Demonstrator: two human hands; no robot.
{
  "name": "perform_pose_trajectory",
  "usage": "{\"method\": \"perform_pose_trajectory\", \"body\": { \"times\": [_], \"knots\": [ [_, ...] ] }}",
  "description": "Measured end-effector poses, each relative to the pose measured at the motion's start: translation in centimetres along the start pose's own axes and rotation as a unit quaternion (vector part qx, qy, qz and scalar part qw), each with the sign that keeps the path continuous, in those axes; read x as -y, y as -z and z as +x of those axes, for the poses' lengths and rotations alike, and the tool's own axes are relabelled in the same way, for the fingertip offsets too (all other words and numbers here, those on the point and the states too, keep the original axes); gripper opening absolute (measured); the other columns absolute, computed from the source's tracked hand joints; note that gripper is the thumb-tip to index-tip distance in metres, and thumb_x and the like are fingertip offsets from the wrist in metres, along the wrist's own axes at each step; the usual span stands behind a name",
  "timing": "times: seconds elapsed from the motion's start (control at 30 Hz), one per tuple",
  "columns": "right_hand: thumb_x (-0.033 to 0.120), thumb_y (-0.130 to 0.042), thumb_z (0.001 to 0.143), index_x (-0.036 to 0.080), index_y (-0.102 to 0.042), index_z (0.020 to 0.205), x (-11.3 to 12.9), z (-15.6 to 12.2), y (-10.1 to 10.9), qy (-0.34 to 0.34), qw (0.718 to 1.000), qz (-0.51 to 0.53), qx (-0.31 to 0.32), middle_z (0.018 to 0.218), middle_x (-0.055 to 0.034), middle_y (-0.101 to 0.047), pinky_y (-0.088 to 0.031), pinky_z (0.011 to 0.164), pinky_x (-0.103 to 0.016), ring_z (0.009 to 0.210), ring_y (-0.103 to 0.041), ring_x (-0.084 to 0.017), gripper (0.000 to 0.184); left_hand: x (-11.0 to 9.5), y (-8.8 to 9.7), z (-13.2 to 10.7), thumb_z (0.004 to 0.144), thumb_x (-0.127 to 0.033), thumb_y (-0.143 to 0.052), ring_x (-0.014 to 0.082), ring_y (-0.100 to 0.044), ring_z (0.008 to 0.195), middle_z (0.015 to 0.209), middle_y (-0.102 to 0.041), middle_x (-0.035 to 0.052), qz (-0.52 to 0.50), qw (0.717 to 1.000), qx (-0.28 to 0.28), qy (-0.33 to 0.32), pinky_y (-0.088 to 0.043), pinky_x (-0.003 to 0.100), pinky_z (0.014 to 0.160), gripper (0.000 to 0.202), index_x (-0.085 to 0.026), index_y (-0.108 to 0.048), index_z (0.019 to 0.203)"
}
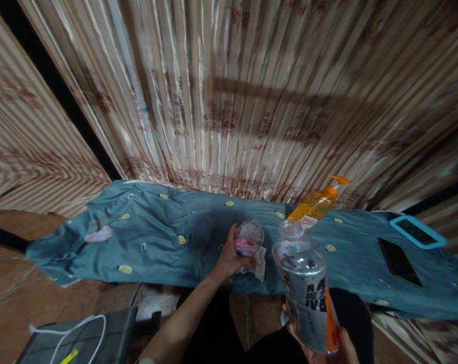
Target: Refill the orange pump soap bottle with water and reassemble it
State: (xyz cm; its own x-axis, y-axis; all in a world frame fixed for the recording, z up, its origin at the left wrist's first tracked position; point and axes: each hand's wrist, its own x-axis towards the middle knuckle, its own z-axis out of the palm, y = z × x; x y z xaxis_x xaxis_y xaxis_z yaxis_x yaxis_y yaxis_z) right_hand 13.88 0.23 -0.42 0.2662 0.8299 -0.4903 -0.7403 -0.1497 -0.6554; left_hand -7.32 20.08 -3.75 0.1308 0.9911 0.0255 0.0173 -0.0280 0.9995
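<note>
Striped curtain fills the background from 9 to 3 o'clock. Teal cloth is spread across the mid-frame below it. The large clear bottle, with an orange and black label, sits at 5 o'clock and leans slightly; the right hand has its grip closed round the base. The neck looks uncapped, not certain. Orange pump bottle leans at 2 o'clock of the large bottle, at the back edge of the cloth. Dark phone and blue-cased phone lie at 3 o'clock, well apart from both hands. The small bottle, pink label, rests on the cloth near centre, with the grip of the left hand wrapped round its side. White tissue touches it at 5 o'clock. Judgement: the low hold on the large bottle looks tippy, and a grip nearer mid-body would steady it. The small bottle is best kept braced on the cloth.
</note>
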Motion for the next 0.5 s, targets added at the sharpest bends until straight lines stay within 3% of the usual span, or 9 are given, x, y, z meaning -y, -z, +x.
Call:
{"method": "perform_pose_trajectory", "body": {
  "times": [0.07, 0.13, 0.23, 0.33, 0.5],
  "knots": [
    [0.070, -0.072, 0.082, 0.042, -0.079, 0.121, -0.1, 0.8, 1.0, 0.002, 1.000, -0.023, 0.006, 0.129, -0.0084, -0.077, -0.049, 0.114, -0.066, 0.111, -0.077, -0.036, 0.049, 0.4, -0.4, 0.2, 0.051, -0.020, -0.097, 0.0327, -0.071, 0.119, 0.129, -0.073, 0.0091, 0.010, 1.000, 0.011, 0.010, -0.053, 0.048, 0.111, 0.099, -0.021, -0.056, 0.140],
    [0.067, -0.074, 0.081, 0.037, -0.082, 0.115, -0.1, 1.6, 2.0, 0.002, 0.999, -0.034, -0.001, 0.130, -0.0106, -0.076, -0.043, 0.118, -0.066, 0.114, -0.076, -0.036, 0.046, 0.7, -0.8, 0.0, 0.053, -0.020, -0.096, 0.0304, -0.073, 0.110, 0.117, -0.076, 0.0060, 0.020, 1.000, 0.006, 0.010, -0.056, 0.045, 0.104, 0.080, -0.020, -0.063, 0.127],
    [0.063, -0.078, 0.077, 0.036, -0.082, 0.114, 0.1, 2.7, 3.5, 0.000, 0.999, -0.048, -0.019, 0.128, -0.0114, -0.077, -0.048, 0.113, -0.067, 0.114, -0.076, -0.037, 0.046, 1.1, -1.2, -0.3, 0.054, -0.022, -0.096, 0.0286, -0.072, 0.105, 0.112, -0.076, 0.0044, 0.023, 1.000, -0.016, 0.003, -0.056, 0.042, 0.100, 0.072, -0.020, -0.064, 0.118],
    [0.060, -0.079, 0.077, 0.041, -0.080, 0.118, 0.5, 3.2, 4.8, 0.010, 0.998, -0.062, -0.031, 0.127, -0.0064, -0.078, -0.055, 0.107, -0.066, 0.114, -0.076, -0.036, 0.045, 1.2, -1.4, -0.6, 0.055, -0.026, -0.097, 0.0280, -0.071, 0.107, 0.113, -0.075, 0.0042, 0.016, 1.000, -0.024, -0.003, -0.056, 0.042, 0.101, 0.071, -0.020, -0.062, 0.116],
    [0.056, -0.082, 0.075, 0.039, -0.080, 0.115, 1.6, 2.8, 5.8, 0.020, 0.995, -0.090, -0.046, 0.127, -0.0036, -0.079, -0.065, 0.092, -0.051, 0.108, -0.078, -0.031, 0.044, 1.1, -1.4, -0.7, 0.054, -0.026, -0.098, 0.0280, -0.071, 0.106, 0.112, -0.075, 0.0043, 0.014, 1.000, -0.023, -0.005, -0.055, 0.041, 0.100, 0.069, -0.021, -0.062, 0.112]
  ]
}}
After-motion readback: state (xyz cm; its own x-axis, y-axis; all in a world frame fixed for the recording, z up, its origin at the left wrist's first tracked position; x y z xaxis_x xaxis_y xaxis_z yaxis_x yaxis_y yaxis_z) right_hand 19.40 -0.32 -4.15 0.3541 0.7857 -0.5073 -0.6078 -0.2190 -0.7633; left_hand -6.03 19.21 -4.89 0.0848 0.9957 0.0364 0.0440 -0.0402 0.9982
